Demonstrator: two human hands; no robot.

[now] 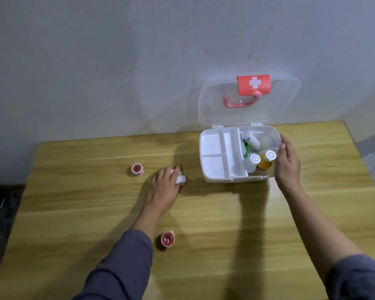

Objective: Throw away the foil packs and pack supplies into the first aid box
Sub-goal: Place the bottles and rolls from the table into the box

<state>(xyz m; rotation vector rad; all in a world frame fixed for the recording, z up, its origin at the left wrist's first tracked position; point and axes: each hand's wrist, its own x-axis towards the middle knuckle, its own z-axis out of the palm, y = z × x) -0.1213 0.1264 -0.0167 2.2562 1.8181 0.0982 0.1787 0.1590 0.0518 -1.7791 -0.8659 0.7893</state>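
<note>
The clear first aid box stands open on the wooden table, its lid with a red cross latch leaning back on the wall. A white divided tray fills its left part; on the right stand two white-capped bottles and a tube. My right hand rests against the box's right side. My left hand lies flat on the table, fingers closed over a white bandage roll. Two red-cored tape rolls lie loose: one left of that hand, one beside my forearm.
The table meets a pale wall at its far edge. Its right edge runs close to the box, and a dark floor area lies beyond the left edge.
</note>
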